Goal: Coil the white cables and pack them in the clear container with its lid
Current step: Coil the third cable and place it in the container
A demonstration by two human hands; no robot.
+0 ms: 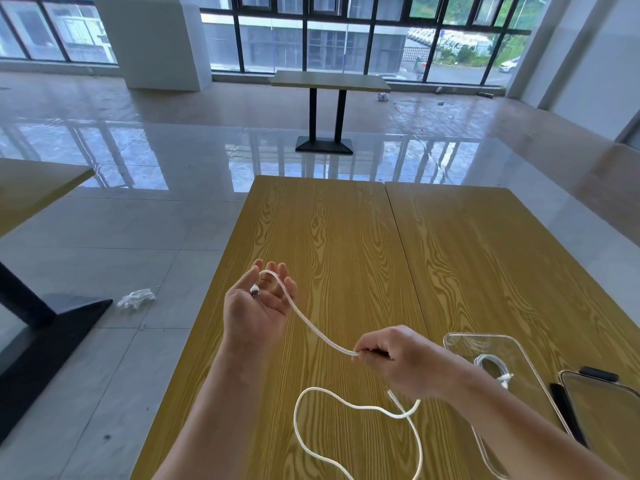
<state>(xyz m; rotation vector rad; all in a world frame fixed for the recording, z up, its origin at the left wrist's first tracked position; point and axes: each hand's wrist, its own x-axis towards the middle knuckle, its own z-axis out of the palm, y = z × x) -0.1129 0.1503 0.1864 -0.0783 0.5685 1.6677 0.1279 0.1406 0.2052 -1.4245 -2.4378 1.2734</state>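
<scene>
Your left hand lies open, white cable only draped across it — a tug from your pinching right hand could slide it off.

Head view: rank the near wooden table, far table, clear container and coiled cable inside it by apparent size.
1. near wooden table
2. clear container and far table: look alike; distance shrinks the far one, so unranked
3. coiled cable

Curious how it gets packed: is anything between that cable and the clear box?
Nothing visible does. The white cable in the right hand has a free path to the clear container, open beside it, holding one coiled cable.
</scene>
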